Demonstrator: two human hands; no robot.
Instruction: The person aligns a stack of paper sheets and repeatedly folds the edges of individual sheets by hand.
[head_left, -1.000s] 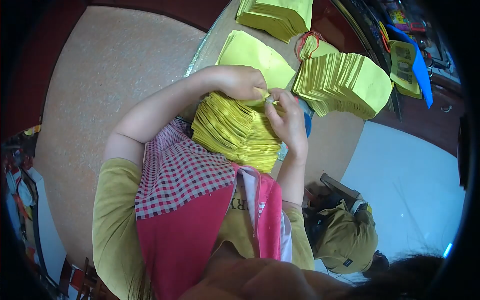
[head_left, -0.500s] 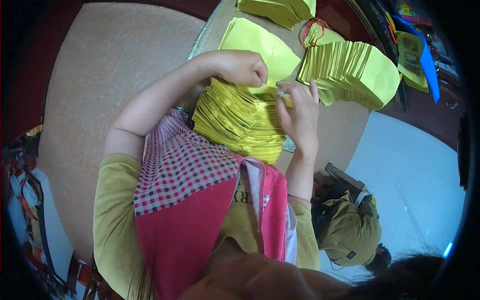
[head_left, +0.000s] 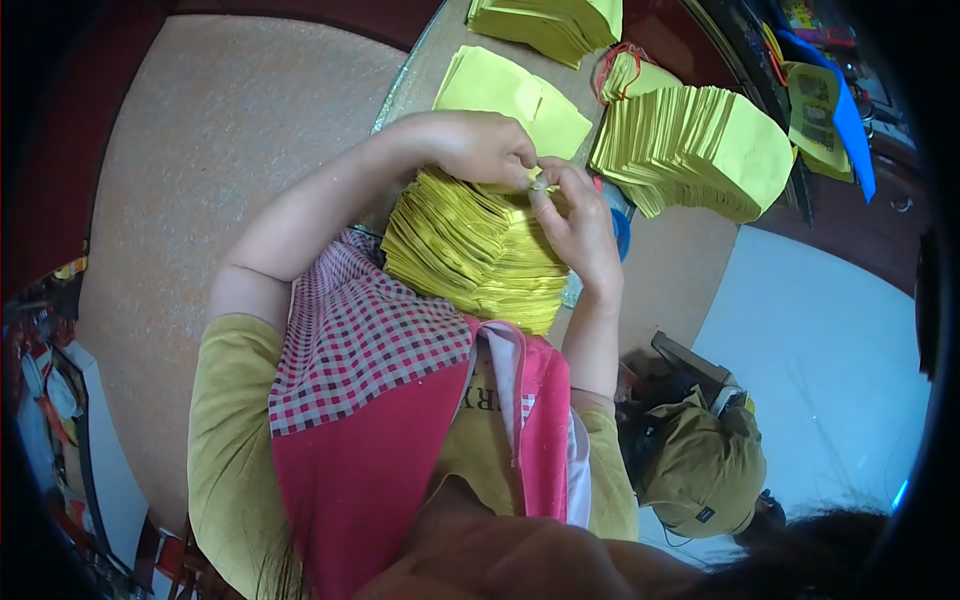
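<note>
A thick pile of folded yellow paper [head_left: 470, 245] stands against my apron, its many edges fanned toward me. Over its far side my left hand [head_left: 487, 148] is closed, curled fingers pinching at yellow paper. My right hand [head_left: 582, 222] meets it from the right, thumb and forefinger pinched on the paper close to the left fingertips. A small pale spot shows at the right fingertips; what it is I cannot make out. Just beyond both hands lie flat yellow sheets [head_left: 515, 95]. The exact grip on the paper is partly hidden by the fingers.
To the right leans a long row of yellow paper [head_left: 700, 145], with a smaller bundle and red string [head_left: 622, 68] behind. Another yellow stack [head_left: 550, 25] sits at the far edge. A round blue object [head_left: 621, 235] is beside my right wrist. A person [head_left: 700, 460] is at lower right.
My right hand has moved left, and its fingertips now come close to the left hand's. The blue object beside the right wrist has come into view.
</note>
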